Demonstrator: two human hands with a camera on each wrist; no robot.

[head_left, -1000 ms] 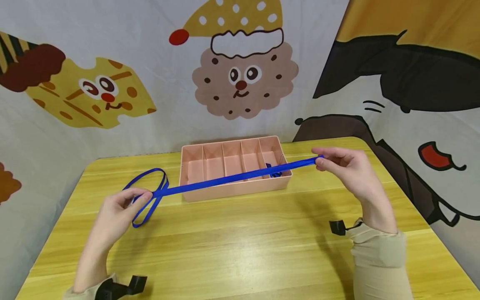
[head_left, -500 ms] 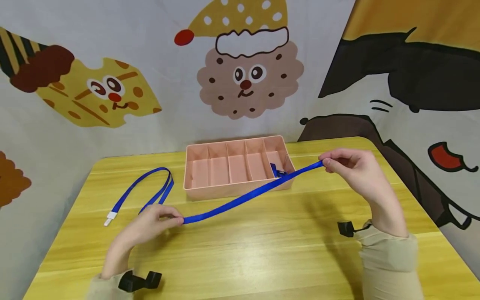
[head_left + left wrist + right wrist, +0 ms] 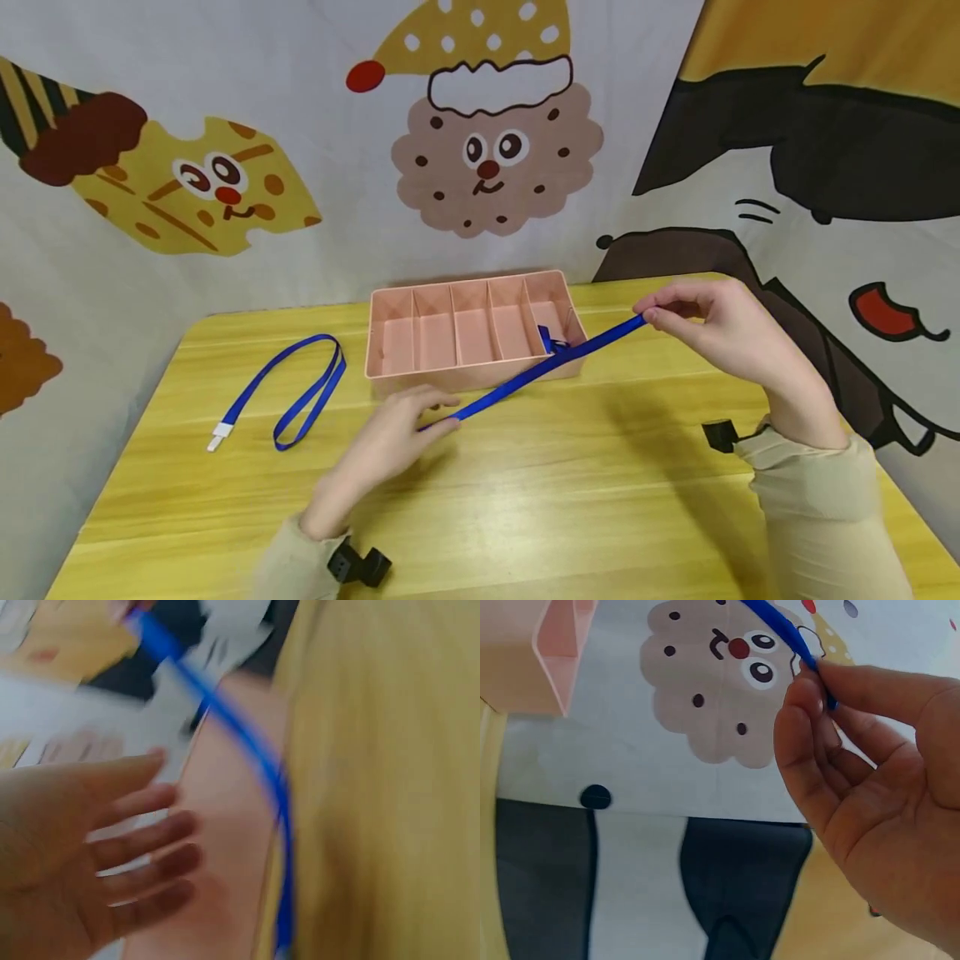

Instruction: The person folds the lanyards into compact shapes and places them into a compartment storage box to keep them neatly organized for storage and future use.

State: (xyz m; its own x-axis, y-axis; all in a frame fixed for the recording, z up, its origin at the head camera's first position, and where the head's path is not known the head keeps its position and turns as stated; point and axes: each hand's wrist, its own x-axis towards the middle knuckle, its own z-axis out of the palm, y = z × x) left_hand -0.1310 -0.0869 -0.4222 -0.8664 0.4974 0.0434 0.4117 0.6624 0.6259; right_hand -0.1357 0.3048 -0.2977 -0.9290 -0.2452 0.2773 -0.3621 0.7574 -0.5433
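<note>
Between thumb and fingers, my right hand point(image 3: 720, 329) pinches one end of a blue lanyard point(image 3: 510, 387), raised over the table's right side. The strap slopes down to the left, past the front of the pink box. My left hand point(image 3: 401, 433) is by its lower part; in the left wrist view the left fingers point(image 3: 150, 840) are spread and loose, apart from the strap. A second blue lanyard point(image 3: 243, 396) with a white clip point(image 3: 221, 433) lies looped on the table at left. The right wrist view shows the pinched end point(image 3: 831, 699) close up.
The pink divided box point(image 3: 420, 385) stands at the back of the wooden table point(image 3: 525, 508); a blue item with dark parts point(image 3: 553, 342) lies in its rightmost compartment. Behind hangs a cartoon-printed cloth point(image 3: 345, 167).
My left hand has moved right along the strap and loosened its pinch. The strap's left end has dropped. My right hand keeps its pinch. The table lanyard is now fully visible.
</note>
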